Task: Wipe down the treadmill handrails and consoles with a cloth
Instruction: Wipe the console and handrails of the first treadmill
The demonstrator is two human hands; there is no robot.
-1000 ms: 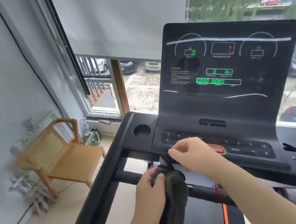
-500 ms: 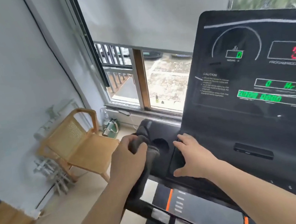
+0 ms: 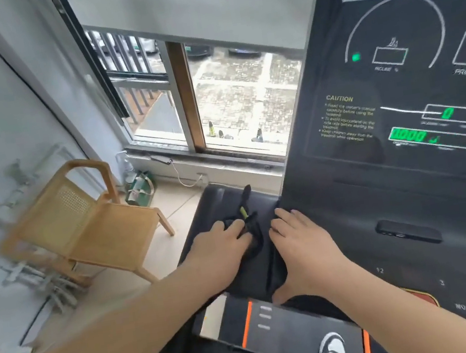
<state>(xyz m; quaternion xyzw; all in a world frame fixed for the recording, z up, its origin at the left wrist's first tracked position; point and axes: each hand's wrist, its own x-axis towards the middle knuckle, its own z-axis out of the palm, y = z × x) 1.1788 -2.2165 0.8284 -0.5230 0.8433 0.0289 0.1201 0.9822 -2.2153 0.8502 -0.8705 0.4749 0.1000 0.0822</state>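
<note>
At lower centre, our left hand (image 3: 224, 246) presses a dark cloth (image 3: 252, 226) onto the treadmill console (image 3: 350, 194), fingers straight; our right hand (image 3: 305, 253) lies flat beside, fingers spread.

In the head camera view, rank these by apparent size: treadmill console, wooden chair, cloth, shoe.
1. treadmill console, by far
2. wooden chair
3. cloth and shoe: similar, unranked; the left hand hides part of the cloth

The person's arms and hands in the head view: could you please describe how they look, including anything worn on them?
The left hand and right hand are ungloved, and no ring shows on the visible fingers. The left forearm and right forearm are bare as far as the frame's edge, with no sleeve in sight. No watch, bracelet, band or marking is visible on either wrist.
</note>
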